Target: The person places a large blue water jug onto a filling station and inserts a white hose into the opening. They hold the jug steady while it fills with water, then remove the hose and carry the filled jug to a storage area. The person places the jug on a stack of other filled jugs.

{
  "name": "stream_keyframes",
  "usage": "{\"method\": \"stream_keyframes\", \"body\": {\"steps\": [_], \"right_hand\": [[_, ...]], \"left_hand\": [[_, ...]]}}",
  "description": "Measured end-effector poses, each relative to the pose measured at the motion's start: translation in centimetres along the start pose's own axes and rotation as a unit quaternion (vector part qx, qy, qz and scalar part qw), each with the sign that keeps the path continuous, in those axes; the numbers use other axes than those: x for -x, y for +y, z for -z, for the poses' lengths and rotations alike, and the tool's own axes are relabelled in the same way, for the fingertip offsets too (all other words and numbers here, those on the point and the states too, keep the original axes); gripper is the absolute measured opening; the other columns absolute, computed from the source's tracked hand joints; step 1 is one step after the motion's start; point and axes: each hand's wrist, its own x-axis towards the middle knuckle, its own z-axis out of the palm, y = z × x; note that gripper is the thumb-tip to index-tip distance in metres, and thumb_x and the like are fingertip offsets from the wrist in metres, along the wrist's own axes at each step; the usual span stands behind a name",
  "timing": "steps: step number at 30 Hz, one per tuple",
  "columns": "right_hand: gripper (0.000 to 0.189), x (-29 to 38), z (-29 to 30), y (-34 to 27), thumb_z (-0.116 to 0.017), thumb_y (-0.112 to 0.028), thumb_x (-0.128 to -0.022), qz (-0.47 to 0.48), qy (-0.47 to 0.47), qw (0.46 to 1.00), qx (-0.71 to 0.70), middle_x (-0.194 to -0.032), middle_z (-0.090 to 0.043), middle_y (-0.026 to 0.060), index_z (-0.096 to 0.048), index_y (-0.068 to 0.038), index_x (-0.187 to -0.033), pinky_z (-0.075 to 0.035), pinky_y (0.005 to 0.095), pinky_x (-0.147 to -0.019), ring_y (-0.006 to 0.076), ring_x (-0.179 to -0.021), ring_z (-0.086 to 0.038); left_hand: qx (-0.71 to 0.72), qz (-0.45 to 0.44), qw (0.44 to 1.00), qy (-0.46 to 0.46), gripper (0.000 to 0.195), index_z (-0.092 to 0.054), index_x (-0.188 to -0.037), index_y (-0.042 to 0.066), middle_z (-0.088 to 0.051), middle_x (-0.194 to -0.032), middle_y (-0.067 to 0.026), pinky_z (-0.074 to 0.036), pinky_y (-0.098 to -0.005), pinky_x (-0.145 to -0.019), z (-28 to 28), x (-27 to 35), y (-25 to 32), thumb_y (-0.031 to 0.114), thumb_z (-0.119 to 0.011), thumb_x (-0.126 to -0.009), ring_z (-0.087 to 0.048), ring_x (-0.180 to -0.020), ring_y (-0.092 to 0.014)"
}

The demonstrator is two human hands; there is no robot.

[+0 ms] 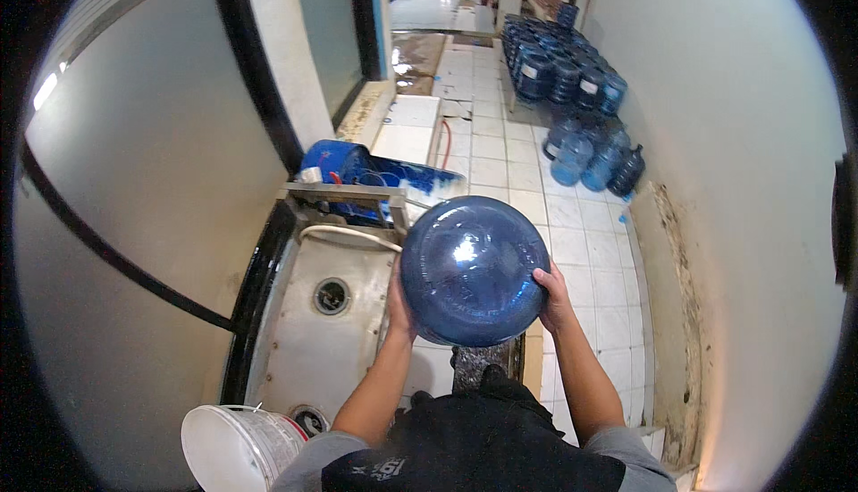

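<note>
A large blue plastic water jug (474, 291) is held up in front of me, its round base facing the camera. My left hand (400, 304) presses on its left side, and my right hand (555, 296) grips its right side with the thumb over the base's edge. The jug's neck is hidden behind its body. To the left lies a stainless steel basin (322, 351) with round openings, one of them a drain hole (332, 296). A pale hose (348, 230) runs across the basin's far end towards the jug.
A white plastic bucket (221, 448) sits at lower left. Beyond the basin are a metal frame (342, 192) and a blue plastic drum (335, 157). Many water jugs (535, 76) stand along the right wall, several on the tiled floor (489, 140). A red hose (448, 143) lies farther off.
</note>
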Motion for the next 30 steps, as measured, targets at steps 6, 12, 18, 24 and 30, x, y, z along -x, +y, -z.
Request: {"method": "stream_keyframes", "body": {"steps": [6, 12, 18, 24, 30], "right_hand": [[0.068, 6.1, 11.6, 0.4, -0.074, -0.030, -0.084, 0.039, 0.107, 0.993, -0.015, -0.128, -0.064, 0.0106, -0.052, -0.001, -0.141, -0.049, 0.0359, -0.102, 0.0220, -0.115, -0.062], [0.066, 10.8, 19.7, -1.5, -0.074, -0.029, -0.084, 0.094, 0.203, 0.974, -0.034, -0.128, -0.064, 0.0104, -0.052, -0.001, -0.140, -0.048, 0.0363, -0.102, 0.0221, -0.116, -0.061], [0.063, 10.3, 27.1, -3.5, -0.071, -0.024, -0.086, 0.097, 0.232, 0.965, -0.077, -0.128, -0.063, 0.0116, -0.051, -0.001, -0.141, -0.048, 0.0374, -0.102, 0.0232, -0.115, -0.061], [0.068, 3.2, 30.4, -7.6, -0.067, -0.030, -0.087, 0.066, 0.185, 0.980, -0.035, -0.133, -0.062, 0.0139, -0.049, 0.002, -0.144, -0.045, 0.0361, -0.107, 0.0246, -0.120, -0.060], [0.056, -8.5, 31.5, -6.8, -0.068, -0.019, -0.087, 0.058, 0.141, 0.987, -0.047, -0.123, -0.065, 0.0080, -0.054, -0.002, -0.138, -0.050, 0.0336, -0.098, 0.0190, -0.110, -0.062]], "left_hand": [[-0.089, 0.092, 0.982, -0.141, 0.056, -0.056, -0.141, 0.006, -0.066, -0.132, -0.0101, -0.053, -0.0367, -0.102, -4.4, -0.4, -10.8, 0.049, -0.037, -0.110, -0.064, -0.118, -0.021], [-0.068, 0.195, 0.968, -0.144, 0.052, -0.063, -0.132, 0.006, -0.072, -0.119, -0.0103, -0.057, -0.0368, -0.096, -11.2, -1.3, -20.0, 0.047, -0.040, -0.110, -0.070, -0.103, -0.020], [-0.047, 0.217, 0.960, -0.173, 0.053, -0.066, -0.126, 0.007, -0.072, -0.118, -0.0118, -0.057, -0.0415, -0.094, -13.9, -3.9, -29.0, 0.051, -0.044, -0.107, -0.070, -0.102, -0.025], [-0.052, 0.207, 0.970, -0.117, 0.056, -0.066, -0.126, 0.006, -0.073, -0.113, -0.0111, -0.057, -0.0401, -0.093, -21.4, -5.7, -26.7, 0.053, -0.044, -0.106, -0.071, -0.100, -0.023], [0.004, 0.123, 0.989, -0.083, 0.054, -0.068, -0.119, 0.005, -0.074, -0.109, -0.0115, -0.060, -0.0371, -0.086, -21.5, -14.8, -26.6, 0.051, -0.044, -0.106, -0.072, -0.095, -0.022]]}}
